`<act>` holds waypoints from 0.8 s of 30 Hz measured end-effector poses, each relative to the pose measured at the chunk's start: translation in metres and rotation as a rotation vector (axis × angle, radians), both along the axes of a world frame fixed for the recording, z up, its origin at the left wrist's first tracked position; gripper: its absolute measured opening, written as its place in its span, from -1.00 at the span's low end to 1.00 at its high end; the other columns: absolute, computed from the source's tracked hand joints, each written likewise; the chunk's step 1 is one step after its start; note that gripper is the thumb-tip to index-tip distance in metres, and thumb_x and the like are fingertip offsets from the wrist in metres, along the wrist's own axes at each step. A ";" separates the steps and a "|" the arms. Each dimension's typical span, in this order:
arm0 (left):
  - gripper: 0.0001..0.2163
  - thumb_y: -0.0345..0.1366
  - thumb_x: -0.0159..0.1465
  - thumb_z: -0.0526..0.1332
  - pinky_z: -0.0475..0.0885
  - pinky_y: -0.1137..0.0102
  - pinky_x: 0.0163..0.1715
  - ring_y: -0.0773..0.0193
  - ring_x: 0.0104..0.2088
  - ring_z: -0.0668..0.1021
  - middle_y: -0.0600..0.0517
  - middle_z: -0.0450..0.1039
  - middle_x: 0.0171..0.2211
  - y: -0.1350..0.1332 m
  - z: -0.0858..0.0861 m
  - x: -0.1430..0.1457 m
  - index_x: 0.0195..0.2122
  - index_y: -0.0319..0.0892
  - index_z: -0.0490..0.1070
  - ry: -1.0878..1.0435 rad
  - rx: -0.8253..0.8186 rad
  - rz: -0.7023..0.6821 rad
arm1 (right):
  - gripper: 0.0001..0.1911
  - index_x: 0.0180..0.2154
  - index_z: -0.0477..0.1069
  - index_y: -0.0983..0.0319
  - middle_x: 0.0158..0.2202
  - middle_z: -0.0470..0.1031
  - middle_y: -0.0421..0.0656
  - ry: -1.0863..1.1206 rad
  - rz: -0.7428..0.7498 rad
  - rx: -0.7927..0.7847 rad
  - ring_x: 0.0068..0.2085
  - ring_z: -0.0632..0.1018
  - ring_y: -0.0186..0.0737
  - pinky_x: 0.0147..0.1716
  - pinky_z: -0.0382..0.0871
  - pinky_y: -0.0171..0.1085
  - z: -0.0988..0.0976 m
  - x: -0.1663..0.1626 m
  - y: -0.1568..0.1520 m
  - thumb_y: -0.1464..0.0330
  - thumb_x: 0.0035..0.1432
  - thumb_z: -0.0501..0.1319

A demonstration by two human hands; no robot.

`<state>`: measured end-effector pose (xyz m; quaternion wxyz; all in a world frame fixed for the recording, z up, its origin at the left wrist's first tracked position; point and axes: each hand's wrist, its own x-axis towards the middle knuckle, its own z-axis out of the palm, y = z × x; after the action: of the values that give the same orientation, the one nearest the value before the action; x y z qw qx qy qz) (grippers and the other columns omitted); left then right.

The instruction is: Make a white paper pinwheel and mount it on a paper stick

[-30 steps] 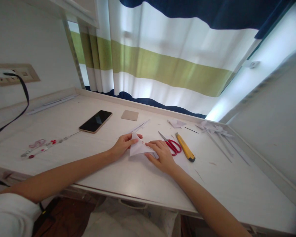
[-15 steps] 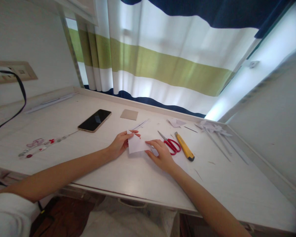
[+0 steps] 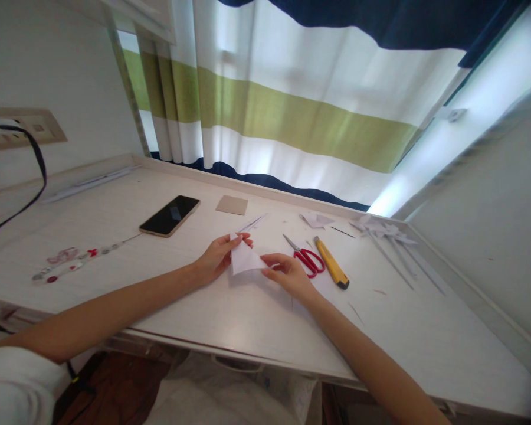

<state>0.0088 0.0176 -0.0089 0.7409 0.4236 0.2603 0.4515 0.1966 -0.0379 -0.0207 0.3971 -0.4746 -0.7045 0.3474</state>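
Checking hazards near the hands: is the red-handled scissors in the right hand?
No, the red-handled scissors lie on the desk beside the right hand, which pinches the folded white paper.

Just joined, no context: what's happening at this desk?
A person is handling a small white paper piece on a white desk, left hand pinching its upper corner, right hand on its right tip. Red scissors and a yellow utility knife lie beside the right hand; a phone sits further left.
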 end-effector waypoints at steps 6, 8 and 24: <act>-0.51 -0.09 -0.09 0.33 0.29 0.32 -0.16 0.15 -0.12 0.41 -0.09 0.40 -0.16 -0.002 -0.003 -0.002 -0.16 -0.22 0.36 0.007 0.076 -0.139 | -0.73 -0.13 0.28 0.28 -0.16 0.38 -0.12 0.181 -0.019 -0.141 -0.25 0.46 -0.28 -0.27 0.39 -0.18 0.004 0.001 0.001 0.34 0.11 0.12; -0.46 -0.12 -0.14 0.37 0.25 0.28 -0.10 0.09 -0.05 0.37 -0.11 0.35 -0.09 -0.003 -0.005 -0.002 -0.13 -0.20 0.33 0.019 0.102 -0.179 | -0.73 -0.13 0.28 0.29 -0.20 0.39 -0.14 0.221 -0.033 -0.158 -0.28 0.46 -0.30 -0.30 0.39 -0.19 0.006 0.001 0.000 0.34 0.12 0.12; -0.29 -0.47 -0.14 0.37 0.17 0.16 0.00 0.07 0.03 0.32 -0.21 0.15 0.09 -0.007 -0.006 -0.003 0.04 -0.15 0.11 0.139 0.208 -0.420 | -0.77 -0.19 0.31 0.29 -0.22 0.39 -0.14 0.363 -0.080 -0.170 -0.27 0.45 -0.29 -0.29 0.37 -0.19 0.007 0.002 0.001 0.30 0.14 0.08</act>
<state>0.0053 0.0102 -0.0150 0.7514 0.5725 0.1689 0.2815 0.1986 -0.0367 -0.0139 0.4893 -0.4637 -0.5702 0.4695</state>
